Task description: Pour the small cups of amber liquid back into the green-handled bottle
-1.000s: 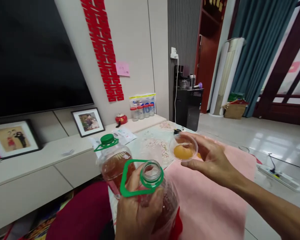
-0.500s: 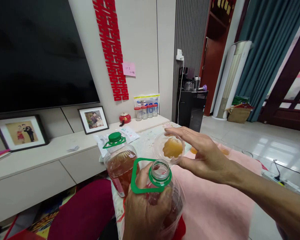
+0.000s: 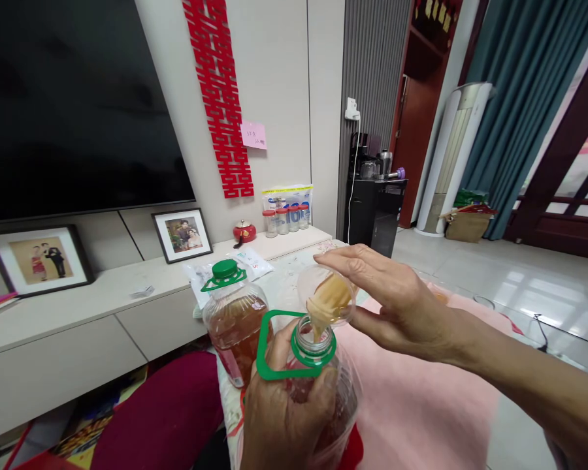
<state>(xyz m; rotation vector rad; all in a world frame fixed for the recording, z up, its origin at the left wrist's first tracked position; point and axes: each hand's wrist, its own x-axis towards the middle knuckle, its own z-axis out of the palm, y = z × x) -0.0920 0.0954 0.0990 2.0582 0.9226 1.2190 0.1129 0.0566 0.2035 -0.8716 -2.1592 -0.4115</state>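
Note:
My left hand (image 3: 289, 405) is closed around the neck of a clear plastic jug (image 3: 340, 391), with its green ring handle (image 3: 264, 346) standing up past the fingers. The jug's mouth is uncapped. Over it, my right hand (image 3: 392, 300) grips a clear plastic cup (image 3: 306, 284), thumb below and fingers above. The cup is tipped toward the jug, and yellow-brown liquid (image 3: 330, 300) runs from its rim into the opening. Just left stands a second jug (image 3: 238, 326) of amber-brown liquid, closed with a green cap (image 3: 224, 268).
A pink cloth (image 3: 421, 398) covers much of the table. A white cabinet (image 3: 78, 326) at the left bears picture frames (image 3: 182, 235), a red pot (image 3: 245, 231) and several red-lidded jars (image 3: 281, 222). A maroon round cushion (image 3: 161, 418) sits at the lower left.
My right hand has tilted the cup further and brought it slightly left, over the jug's mouth. Liquid that lay in the cup now pours out. My left hand has stayed in place.

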